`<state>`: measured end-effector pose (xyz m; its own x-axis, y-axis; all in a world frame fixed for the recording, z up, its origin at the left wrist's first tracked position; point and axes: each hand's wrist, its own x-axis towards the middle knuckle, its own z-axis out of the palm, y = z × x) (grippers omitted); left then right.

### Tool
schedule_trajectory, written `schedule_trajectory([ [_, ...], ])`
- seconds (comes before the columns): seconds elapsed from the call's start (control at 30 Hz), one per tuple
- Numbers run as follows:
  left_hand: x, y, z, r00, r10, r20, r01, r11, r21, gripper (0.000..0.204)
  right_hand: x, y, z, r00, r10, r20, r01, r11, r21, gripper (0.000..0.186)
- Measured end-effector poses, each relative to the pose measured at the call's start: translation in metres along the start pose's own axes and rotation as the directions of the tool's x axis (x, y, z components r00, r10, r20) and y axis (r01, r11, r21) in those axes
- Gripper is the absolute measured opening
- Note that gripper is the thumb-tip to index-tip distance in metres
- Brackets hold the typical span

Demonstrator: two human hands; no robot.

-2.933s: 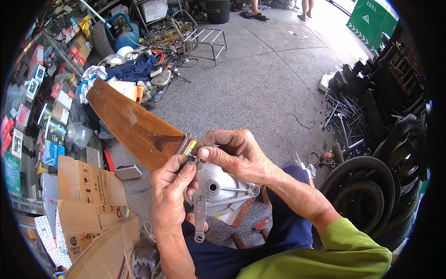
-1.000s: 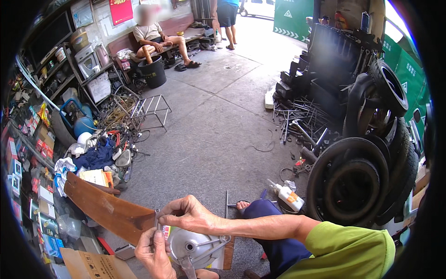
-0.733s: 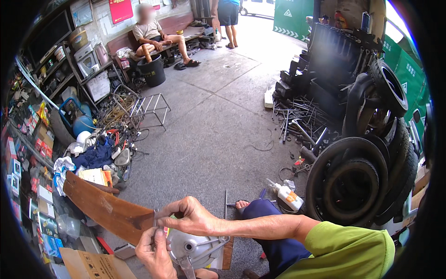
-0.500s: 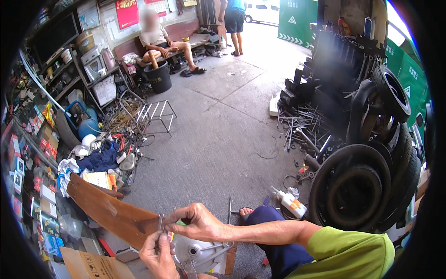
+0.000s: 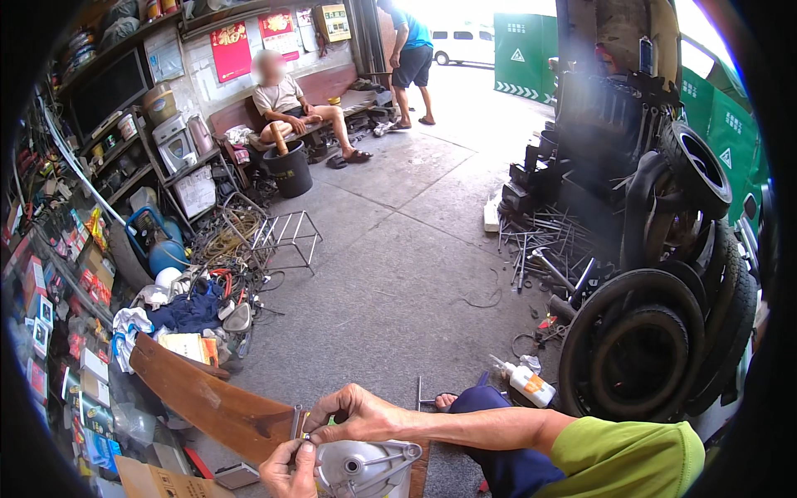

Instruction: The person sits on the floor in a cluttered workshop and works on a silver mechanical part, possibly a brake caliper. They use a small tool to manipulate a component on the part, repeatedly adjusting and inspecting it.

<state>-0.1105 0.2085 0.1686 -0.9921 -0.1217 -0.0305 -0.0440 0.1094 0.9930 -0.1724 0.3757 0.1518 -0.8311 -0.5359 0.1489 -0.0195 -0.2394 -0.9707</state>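
Note:
Close together at the bottom, my two hands meet over a short, slim metal rod (image 5: 296, 420) that stands up from between their fingertips. My left hand (image 5: 286, 473) is closed, its thumb and fingers pinching the rod's lower end. Coming across from the right, my right hand (image 5: 359, 413) is closed in a pinch at the same spot; what its fingertips hold is mostly hidden. Just below lies a round silver metal hub plate (image 5: 378, 471) with a bolt hole and a projecting arm. Beside it stretches a long curved brown board (image 5: 212, 402).
Old tyres (image 5: 635, 353) stack at the right, near a white bottle (image 5: 530, 386) and scattered metal tools (image 5: 544, 249). Left are boxed goods (image 5: 95, 373), a metal stool frame (image 5: 286, 241) and a cardboard box (image 5: 162, 480). One person sits on a bench; another stands by the doorway.
The view has tilted up slightly, so the scene sits lower. My hands stay together around the rod. The standing person in blue has turned and stepped, legs now apart.

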Motion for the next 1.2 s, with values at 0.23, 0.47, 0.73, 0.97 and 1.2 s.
schedule_trajectory([
  [0.23,0.0,-0.001,-0.003,0.999,0.026,0.029,-0.028,0.997,0.078,0.013,0.0,0.001,-0.002,0.999,-0.016,0.031,0.017,1.0,-0.022,0.015],
  [0.47,-0.001,0.001,-0.004,0.994,0.069,0.083,-0.078,0.99,0.12,0.013,0.0,0.004,-0.004,0.999,0.031,0.038,-0.032,0.999,0.034,0.02],
  [0.73,0.0,-0.004,-0.004,0.995,0.057,0.088,-0.066,0.992,0.103,0.012,-0.002,-0.003,-0.003,0.999,-0.012,0.033,0.017,0.989,-0.145,0.026],
  [0.97,0.0,-0.009,-0.001,0.98,0.165,0.11,-0.185,0.962,0.203,0.012,-0.002,0.004,-0.003,1.0,-0.018,0.013,0.022,0.924,-0.383,0.043],
  [1.2,-0.004,-0.003,0.004,0.978,0.159,0.136,-0.18,0.971,0.158,0.01,-0.003,0.001,0.0,0.994,-0.105,0.015,0.102,0.914,-0.392,0.055],
])
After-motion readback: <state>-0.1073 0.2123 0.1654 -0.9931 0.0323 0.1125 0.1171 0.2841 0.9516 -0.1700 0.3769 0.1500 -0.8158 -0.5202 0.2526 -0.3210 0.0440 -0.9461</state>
